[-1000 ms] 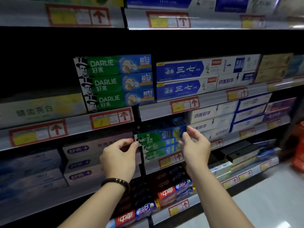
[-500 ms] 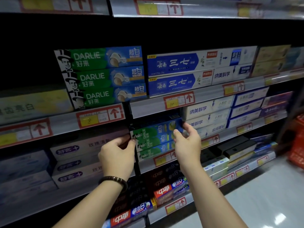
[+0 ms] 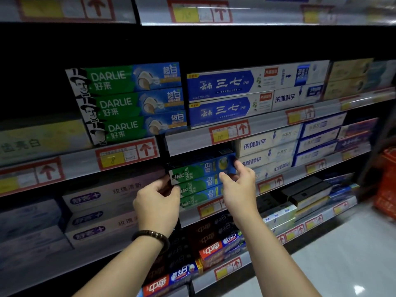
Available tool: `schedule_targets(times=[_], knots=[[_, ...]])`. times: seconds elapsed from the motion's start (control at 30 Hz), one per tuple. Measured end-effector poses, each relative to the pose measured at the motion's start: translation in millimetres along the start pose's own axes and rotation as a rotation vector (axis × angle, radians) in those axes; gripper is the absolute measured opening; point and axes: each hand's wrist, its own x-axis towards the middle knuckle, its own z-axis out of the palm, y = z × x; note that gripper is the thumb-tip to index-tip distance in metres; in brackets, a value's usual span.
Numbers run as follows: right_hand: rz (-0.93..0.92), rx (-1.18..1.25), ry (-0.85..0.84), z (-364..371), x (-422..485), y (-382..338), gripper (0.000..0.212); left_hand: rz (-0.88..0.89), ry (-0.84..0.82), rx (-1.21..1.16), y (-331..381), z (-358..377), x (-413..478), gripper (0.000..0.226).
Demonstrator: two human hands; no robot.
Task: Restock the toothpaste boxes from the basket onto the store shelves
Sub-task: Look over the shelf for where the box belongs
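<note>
I hold a long green-and-blue cardboard Darlie toothpaste box [image 3: 199, 170] by both ends. It lies lengthwise on top of two matching boxes [image 3: 200, 190] on a grey metal store shelf [image 3: 240, 203]. My left hand [image 3: 157, 203] pinches its left end between thumb and fingers. My right hand [image 3: 239, 189] curls its fingers round the right end. A dark beaded bracelet [image 3: 153, 234] circles my left wrist. White toothpaste boxes [image 3: 267, 154] sit just to the right, and a red plastic basket [image 3: 385, 189] shows at the far right edge.
</note>
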Motion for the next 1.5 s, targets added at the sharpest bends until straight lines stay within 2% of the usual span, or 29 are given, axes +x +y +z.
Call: schedule_targets(times=[0.1,0.27,0.4,0.8,1.1,1.13,1.2,1.3,1.4,1.5], knots=[[0.008,-0.002,-0.018,0.3,-2.6,-2.2,0.065,-0.001,-0.006,0.001,1.2,0.2,-2.9,0.008],[0.023,-0.006,-0.036,1.3,-5.7,-5.1,0.066,0.022,0.017,0.029,2.6,3.1,-5.5,0.029],[0.024,-0.021,-0.039,0.1,-6.1,-7.1,0.065,0.031,0.015,0.028,0.7,4.4,-5.9,0.024],[0.043,-0.078,-0.107,-3.0,-6.9,-7.5,0.067,0.033,-0.007,0.034,2.8,4.9,-9.3,0.031],[0.068,-0.072,-0.140,-2.8,-9.8,-9.5,0.068,0.013,-0.031,0.021,13.7,0.4,-17.3,0.018],[0.067,-0.075,-0.137,-3.0,-9.6,-9.5,0.069,0.014,-0.030,0.013,17.0,-0.7,-19.4,0.019],[0.072,-0.080,-0.136,-3.1,-9.9,-10.3,0.069,0.014,-0.034,0.025,20.0,-1.2,-21.4,0.040],[0.096,-0.083,-0.152,-3.4,-12.3,-13.1,0.070,-0.015,-0.046,0.017,22.5,-1.9,-23.0,0.047],[0.113,-0.084,-0.164,-4.2,-14.0,-15.0,0.070,-0.019,-0.065,0.000,26.6,-3.4,-26.4,0.041],[0.111,-0.097,-0.163,-4.5,-14.4,-15.4,0.069,-0.011,-0.073,-0.010,25.6,-3.4,-26.7,0.025]])
